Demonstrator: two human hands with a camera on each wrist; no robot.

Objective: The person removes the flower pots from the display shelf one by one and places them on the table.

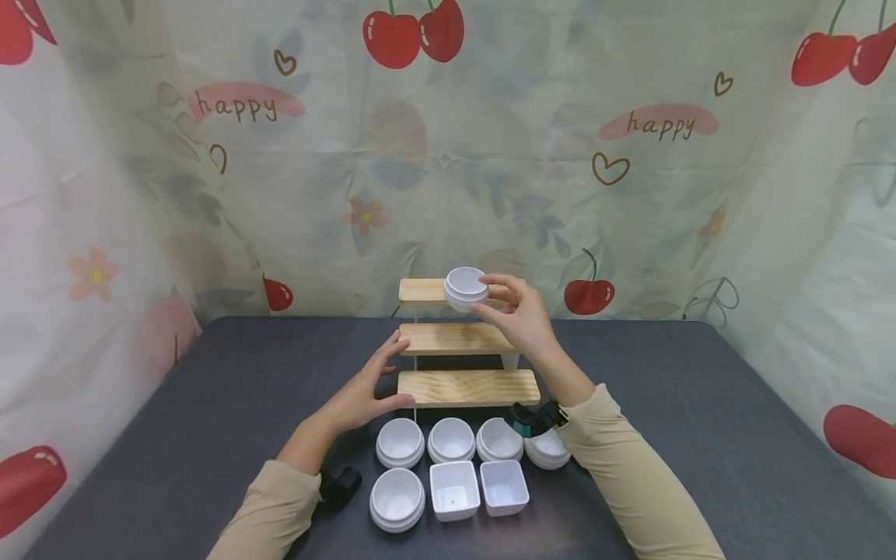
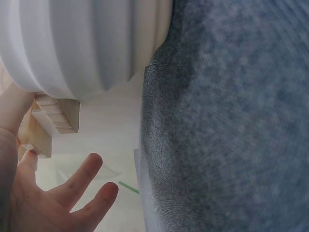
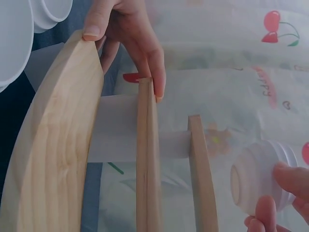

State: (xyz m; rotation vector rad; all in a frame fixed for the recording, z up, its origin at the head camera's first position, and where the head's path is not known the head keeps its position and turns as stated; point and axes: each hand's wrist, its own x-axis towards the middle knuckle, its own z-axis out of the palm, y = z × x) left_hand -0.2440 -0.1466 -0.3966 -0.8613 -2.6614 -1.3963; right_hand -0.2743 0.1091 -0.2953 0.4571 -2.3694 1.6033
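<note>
My right hand [image 1: 523, 317] pinches a small white round bowl [image 1: 465, 289] between thumb and fingers. In the head view the bowl overlaps the top board [image 1: 421, 292] of a three-tier wooden stand; the right wrist view shows it tilted, apart from that board [image 3: 202, 174]. My left hand [image 1: 360, 395] is at the stand's left end, fingers fairly straight and spread. Its thumb touches the bottom board [image 1: 469, 388] and a fingertip touches the end of the middle board [image 1: 455, 339]. White side supports [image 3: 116, 128] join the boards.
In front of the stand is a row of white round bowls [image 1: 400, 443], the rightmost partly hidden by my right wrist. Nearer me are another round bowl [image 1: 397, 499] and two square ones [image 1: 455, 490]. A printed curtain [image 1: 476, 202] hangs behind the dark tabletop [image 1: 280, 373].
</note>
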